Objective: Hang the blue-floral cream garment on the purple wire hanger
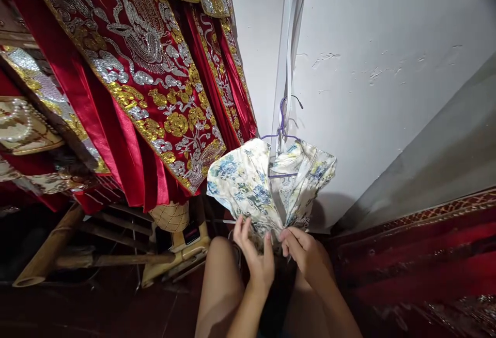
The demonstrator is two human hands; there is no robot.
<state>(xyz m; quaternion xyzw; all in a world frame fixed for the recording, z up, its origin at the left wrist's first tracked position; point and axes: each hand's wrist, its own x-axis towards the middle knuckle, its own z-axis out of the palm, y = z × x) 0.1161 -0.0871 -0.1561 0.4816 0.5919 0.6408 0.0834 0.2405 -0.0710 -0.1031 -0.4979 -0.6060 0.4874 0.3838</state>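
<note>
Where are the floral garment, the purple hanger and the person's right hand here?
Floral garment [248, 183], head view: on its blue-flowered front.
Purple hanger [282, 121], head view: on its neck, below the hook.
Right hand [304, 247], head view: on the back of the hand.

A chipped white wall [372, 33] rises above a dark floor [170, 309].

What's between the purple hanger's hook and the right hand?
In the head view, a floral garment hangs there from the purple hanger, reaching down to the right hand.
</note>
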